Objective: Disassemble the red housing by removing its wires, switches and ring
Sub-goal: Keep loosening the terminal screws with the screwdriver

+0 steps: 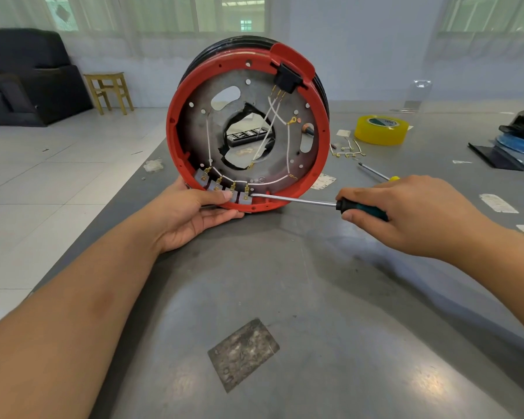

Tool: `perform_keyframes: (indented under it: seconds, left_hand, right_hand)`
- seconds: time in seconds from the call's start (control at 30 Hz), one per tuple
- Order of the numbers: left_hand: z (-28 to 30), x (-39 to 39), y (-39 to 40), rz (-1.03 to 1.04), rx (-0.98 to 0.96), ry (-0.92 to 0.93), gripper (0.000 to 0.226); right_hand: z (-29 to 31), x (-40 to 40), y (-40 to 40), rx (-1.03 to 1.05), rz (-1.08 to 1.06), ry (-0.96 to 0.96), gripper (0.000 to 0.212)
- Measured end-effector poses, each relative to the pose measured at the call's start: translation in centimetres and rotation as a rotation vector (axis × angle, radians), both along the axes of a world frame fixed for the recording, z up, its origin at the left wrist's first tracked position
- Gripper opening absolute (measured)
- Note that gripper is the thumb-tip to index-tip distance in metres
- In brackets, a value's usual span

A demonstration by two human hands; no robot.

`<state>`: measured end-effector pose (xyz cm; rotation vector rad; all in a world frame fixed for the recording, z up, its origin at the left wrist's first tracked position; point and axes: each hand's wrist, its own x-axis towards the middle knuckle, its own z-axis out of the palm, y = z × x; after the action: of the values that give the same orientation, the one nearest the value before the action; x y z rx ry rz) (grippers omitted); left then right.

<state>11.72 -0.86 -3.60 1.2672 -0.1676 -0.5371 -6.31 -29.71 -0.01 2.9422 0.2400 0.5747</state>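
Note:
The round red housing (176,122) stands on edge on the grey table, its open side facing me. Inside sit a grey metal plate, white wires (288,152) and a row of grey switches (214,186) along the bottom rim. A black socket block (286,78) sits at the upper right. My left hand (194,213) grips the lower rim, thumb pressing on the switches. My right hand (406,210) holds a screwdriver (297,201) with a black-and-teal handle; its tip touches the rightmost switch terminal.
A yellow tape roll (380,130), loose removed wires (347,149) and a second yellow-handled screwdriver (375,173) lie at the right behind the housing. Black and blue parts (518,137) rest at the far right. A wooden stool (109,92) and dark sofa stand off the table's left.

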Motion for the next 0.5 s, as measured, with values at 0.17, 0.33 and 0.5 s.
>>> perform_keyframes:
  seconds: [0.17, 0.33, 0.5]
  left_hand:
    - [0.13, -0.15, -0.13, 0.016, 0.004, -0.001, 0.054]
    - [0.07, -0.1, -0.16, 0.031, 0.005, -0.003, 0.059]
    - [0.03, -0.19, -0.14, 0.027, 0.0, -0.003, 0.058]
  right_hand:
    - [0.18, -0.04, 0.18, -0.047, 0.024, -0.035, 0.061]
    - [0.18, -0.07, 0.0, -0.074, 0.027, -0.057, 0.064]
    - [0.01, 0.05, -0.04, -0.054, 0.032, -0.042, 0.065]
